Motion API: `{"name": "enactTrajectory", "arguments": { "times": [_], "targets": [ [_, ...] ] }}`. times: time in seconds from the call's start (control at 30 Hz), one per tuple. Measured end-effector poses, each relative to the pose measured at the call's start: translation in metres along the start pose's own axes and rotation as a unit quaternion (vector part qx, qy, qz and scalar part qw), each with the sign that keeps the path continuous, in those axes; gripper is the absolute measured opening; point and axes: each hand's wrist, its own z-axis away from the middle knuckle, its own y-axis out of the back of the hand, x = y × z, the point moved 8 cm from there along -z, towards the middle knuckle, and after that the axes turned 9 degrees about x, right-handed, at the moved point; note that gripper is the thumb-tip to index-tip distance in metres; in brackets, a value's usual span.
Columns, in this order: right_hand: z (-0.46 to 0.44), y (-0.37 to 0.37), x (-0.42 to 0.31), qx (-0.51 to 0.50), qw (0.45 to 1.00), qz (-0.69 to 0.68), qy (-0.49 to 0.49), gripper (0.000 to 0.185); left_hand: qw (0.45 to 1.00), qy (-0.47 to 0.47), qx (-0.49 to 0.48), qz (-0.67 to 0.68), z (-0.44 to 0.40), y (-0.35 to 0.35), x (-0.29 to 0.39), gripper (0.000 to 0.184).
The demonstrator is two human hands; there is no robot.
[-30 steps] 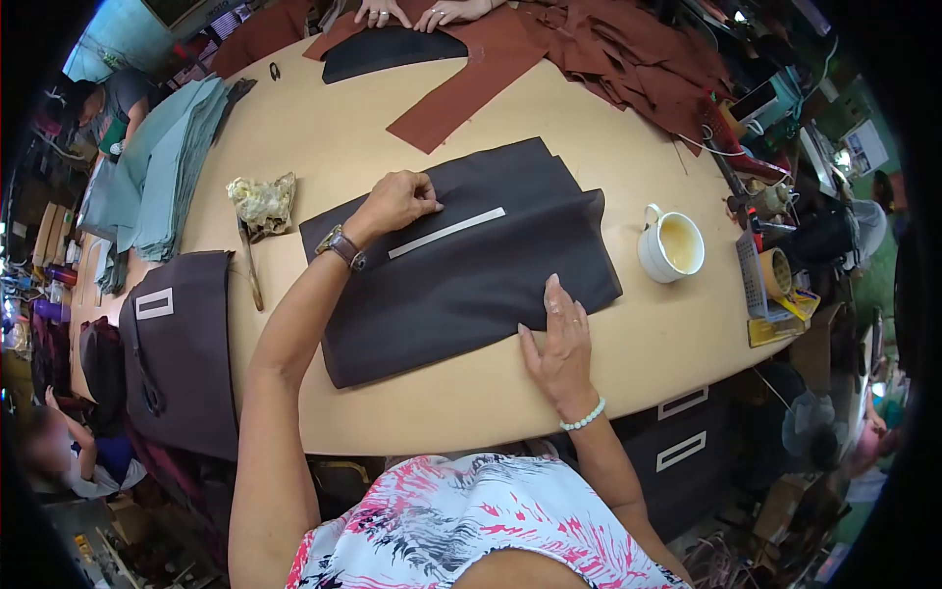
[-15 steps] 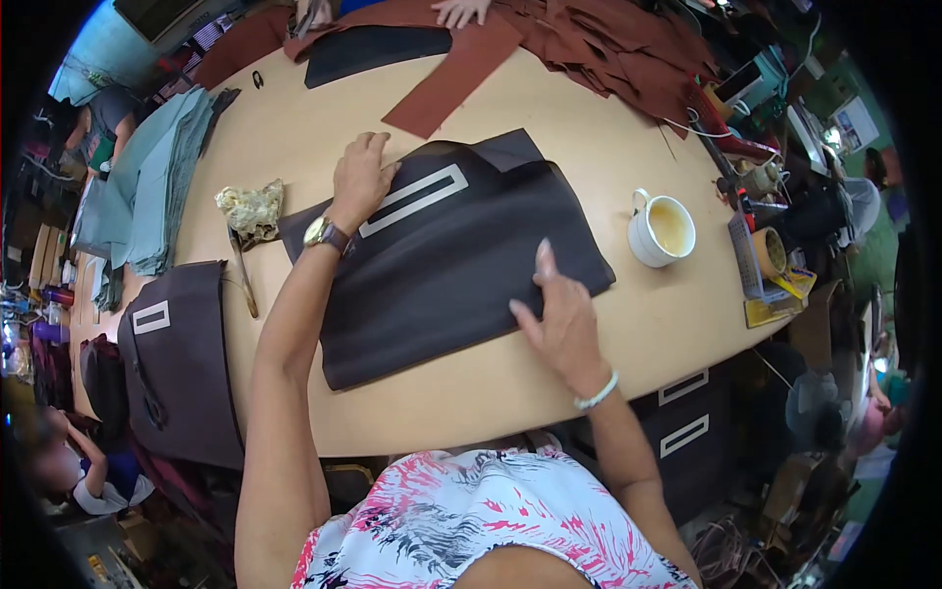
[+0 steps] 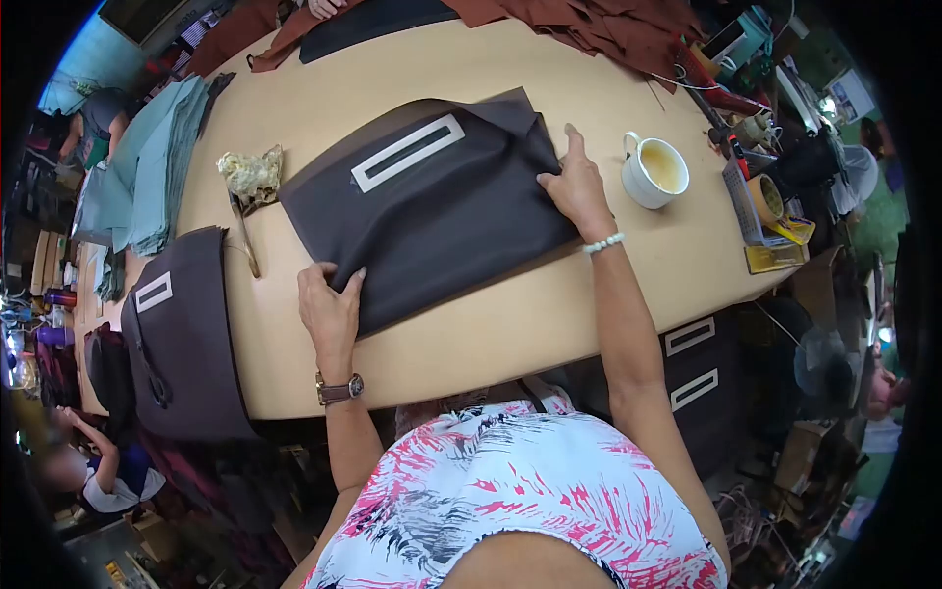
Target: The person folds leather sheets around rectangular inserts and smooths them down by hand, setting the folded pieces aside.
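A dark brown leather-like panel point(image 3: 461, 226) lies on the table in front of me, with a raised fold across it. Near its far edge is an off-white rectangular frame point(image 3: 407, 154) around a dark slot. My left hand point(image 3: 332, 306) is closed on the panel's near left edge, thumb on top. At the right edge, my right hand point(image 3: 579, 191) grips the panel with its thumb over the material and its index finger stretched out; its other fingers are partly hidden. A white cup point(image 3: 649, 184) holding a pale brown substance stands just right of my right hand.
A brush-like tool point(image 3: 243, 236) and a crumpled yellowish lump point(image 3: 253, 175) lie left of the panel. Another dark panel point(image 3: 191, 344) hangs over the table's left edge. Grey-green sheets point(image 3: 162, 167) are stacked beyond it. Reddish-brown pieces point(image 3: 599, 34) and another person's hand point(image 3: 324, 8) are at the far side.
My left hand has come down from the far edge to the near left edge. My right hand has moved up to the right edge. The panel has shifted and is now bunched.
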Motion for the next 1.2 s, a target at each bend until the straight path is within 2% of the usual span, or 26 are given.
{"name": "enactTrajectory", "arguments": {
  "times": [0.1, 0.17, 0.2, 0.3, 0.33, 0.43, 0.47, 0.57, 0.6, 0.63, 0.7, 0.8, 0.83, 0.87, 0.97, 1.1, 1.17, 1.2],
  "targets": [
    [0.019, 0.022, 0.01, 0.013, 0.998, -0.045, -0.028, 0.084, 0.989, 0.117, -0.014, 0.089, 0.009, 0.007, -0.017, 0.055],
    [0.031, 0.03, 0.028, -0.003, 0.995, -0.061, -0.076, 0.085, 0.949, 0.121, -0.09, 0.278, 0.01, -0.012, -0.035, 0.06],
    [0.035, 0.028, 0.042, 0.0, 0.996, -0.062, -0.06, 0.086, 0.913, 0.125, -0.126, 0.368, 0.013, -0.018, -0.04, 0.062],
    [0.045, 0.039, 0.056, 0.02, 0.992, -0.11, -0.063, 0.085, 0.889, 0.176, -0.099, 0.41, 0.014, 0.001, -0.024, 0.059],
    [0.046, 0.042, 0.058, 0.024, 0.99, -0.123, -0.068, 0.082, 0.885, 0.21, -0.136, 0.391, 0.016, 0.001, -0.024, 0.059],
    [0.05, 0.041, 0.066, 0.043, 0.986, -0.138, -0.078, 0.08, 0.857, 0.2, -0.139, 0.454, 0.022, -0.009, -0.031, 0.06],
    [0.049, 0.042, 0.066, 0.038, 0.987, -0.124, -0.096, 0.078, 0.893, 0.156, -0.105, 0.409, 0.021, -0.022, -0.053, 0.059],
    [0.034, 0.046, 0.064, 0.073, 0.979, -0.188, -0.015, 0.077, 0.854, 0.138, -0.128, 0.484, 0.003, -0.004, -0.024, 0.057],
    [0.03, 0.053, 0.056, 0.094, 0.968, -0.233, -0.006, 0.077, 0.825, 0.17, -0.15, 0.517, -0.004, 0.01, -0.009, 0.056],
    [0.03, 0.06, 0.049, 0.094, 0.962, -0.258, -0.009, 0.077, 0.821, 0.173, -0.154, 0.522, -0.012, 0.02, -0.006, 0.057],
    [0.028, 0.072, 0.035, 0.099, 0.945, -0.311, -0.011, 0.077, 0.82, 0.177, -0.17, 0.518, -0.017, 0.03, -0.011, 0.056],
    [0.05, 0.067, 0.03, 0.081, 0.98, -0.175, 0.039, 0.073, 0.889, 0.122, -0.144, 0.416, -0.005, 0.004, -0.047, 0.052],
    [0.058, 0.062, 0.032, 0.083, 0.987, -0.123, 0.065, 0.072, 0.871, 0.19, -0.198, 0.408, 0.009, -0.003, -0.051, 0.049],
    [0.065, 0.057, 0.036, 0.068, 0.992, -0.084, 0.061, 0.075, 0.877, 0.192, -0.212, 0.387, 0.015, -0.002, -0.048, 0.049],
    [0.074, 0.054, 0.041, -0.05, 0.988, -0.053, -0.134, 0.08, 0.898, 0.177, -0.227, 0.334, 0.018, -0.005, -0.048, 0.047],
    [0.056, 0.069, 0.022, 0.097, 0.993, -0.069, 0.011, 0.085, 0.949, 0.115, -0.209, 0.204, 0.002, -0.018, -0.041, 0.047],
    [0.04, 0.07, 0.012, 0.188, 0.969, -0.105, 0.119, 0.086, 0.974, 0.033, -0.121, 0.188, -0.005, -0.007, -0.019, 0.047],
    [0.033, 0.07, 0.006, 0.212, 0.959, -0.056, 0.182, 0.081, 0.981, -0.006, -0.073, 0.177, -0.007, 0.001, -0.008, 0.048]
  ]
}}
